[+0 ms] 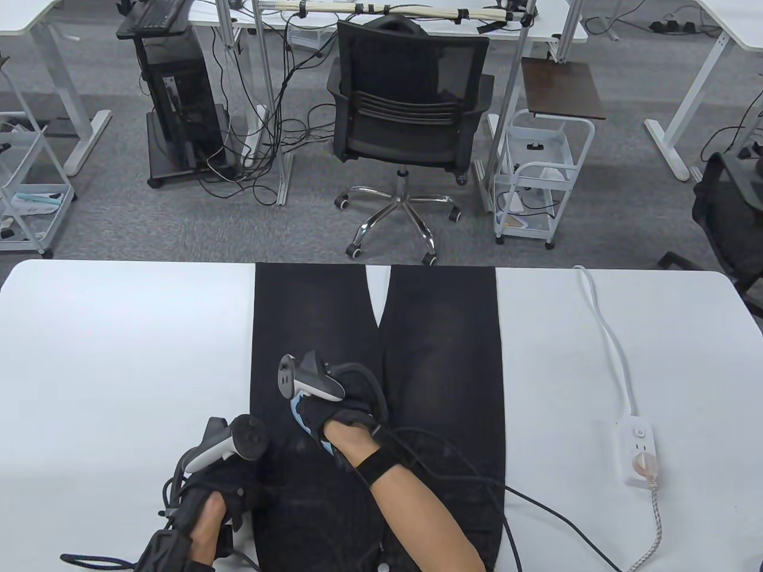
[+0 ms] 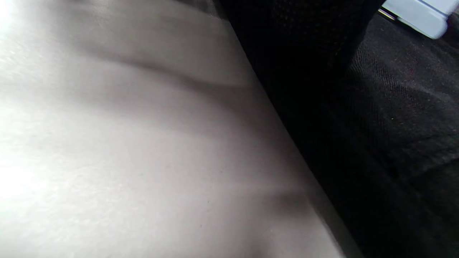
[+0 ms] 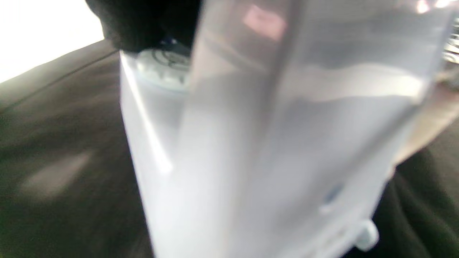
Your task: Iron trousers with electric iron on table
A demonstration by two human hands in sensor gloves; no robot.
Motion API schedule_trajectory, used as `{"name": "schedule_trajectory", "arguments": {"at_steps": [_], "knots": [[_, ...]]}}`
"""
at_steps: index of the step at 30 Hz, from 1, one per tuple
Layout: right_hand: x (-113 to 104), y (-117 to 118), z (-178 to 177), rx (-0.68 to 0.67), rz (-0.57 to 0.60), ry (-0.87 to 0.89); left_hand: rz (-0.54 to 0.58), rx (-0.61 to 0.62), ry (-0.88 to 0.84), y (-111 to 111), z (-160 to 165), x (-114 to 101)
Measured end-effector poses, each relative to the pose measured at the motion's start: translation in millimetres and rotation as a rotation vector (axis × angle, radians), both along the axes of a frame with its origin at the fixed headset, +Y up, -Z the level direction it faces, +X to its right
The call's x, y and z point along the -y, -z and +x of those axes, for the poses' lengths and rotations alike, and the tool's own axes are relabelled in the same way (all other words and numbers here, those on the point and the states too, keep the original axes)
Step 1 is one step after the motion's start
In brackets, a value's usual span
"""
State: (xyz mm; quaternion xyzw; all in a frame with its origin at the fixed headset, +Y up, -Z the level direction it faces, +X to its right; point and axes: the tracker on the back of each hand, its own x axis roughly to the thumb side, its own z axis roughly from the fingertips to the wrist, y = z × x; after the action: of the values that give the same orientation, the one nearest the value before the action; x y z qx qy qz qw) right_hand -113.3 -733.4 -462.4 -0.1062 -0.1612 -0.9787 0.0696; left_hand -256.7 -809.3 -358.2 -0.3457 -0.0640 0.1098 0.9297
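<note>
An office: grey carpet [image 1: 197, 226], white desks [image 1: 71, 15], a black swivel chair [image 1: 405, 113], a computer tower [image 1: 179, 101] with tangled cables [image 1: 268, 161], and wheeled carts [image 1: 539, 173].

The trousers [image 1: 441, 357] are black cloth, matt, with a fine rough weave and some faded grey zones. The surface [image 1: 119, 357] is white, smooth, with a soft shine. The iron [image 3: 251, 143] has a pale blue plastic body, glossy and partly translucent. The gloves are black knitted fabric.
</note>
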Motion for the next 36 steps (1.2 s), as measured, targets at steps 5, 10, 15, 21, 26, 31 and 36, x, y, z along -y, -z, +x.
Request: {"name": "schedule_trajectory", "arguments": {"at_steps": [5, 10, 15, 21, 26, 31, 36], "knots": [[1.2, 31.2, 9.8, 0.152, 0.04, 0.041, 0.001, 0.005, 0.002, -0.2, 0.6, 0.0], [1.8, 31.0, 18.9, 0.193, 0.003, 0.11, 0.003, 0.009, 0.007, 0.1, 1.6, -0.3], [1.6, 17.0, 21.7, 0.191, -0.056, 0.113, 0.003, 0.006, 0.005, -0.1, 2.1, -0.2], [0.9, -22.6, 21.5, 0.063, -0.106, 0.092, 0.001, 0.008, 0.004, 0.2, 2.4, -0.2], [0.3, -59.1, 22.4, -0.048, -0.156, 0.092, -0.001, 0.003, -0.003, -0.1, 2.2, -0.1], [1.9, -100.0, 28.7, -0.19, -0.116, 0.076, -0.002, -0.003, -0.013, -0.5, 1.4, 0.5], [5.3, -139.5, 36.7, -0.296, -0.119, 0.085, -0.003, -0.002, -0.014, -0.4, 0.9, 0.5]]}}
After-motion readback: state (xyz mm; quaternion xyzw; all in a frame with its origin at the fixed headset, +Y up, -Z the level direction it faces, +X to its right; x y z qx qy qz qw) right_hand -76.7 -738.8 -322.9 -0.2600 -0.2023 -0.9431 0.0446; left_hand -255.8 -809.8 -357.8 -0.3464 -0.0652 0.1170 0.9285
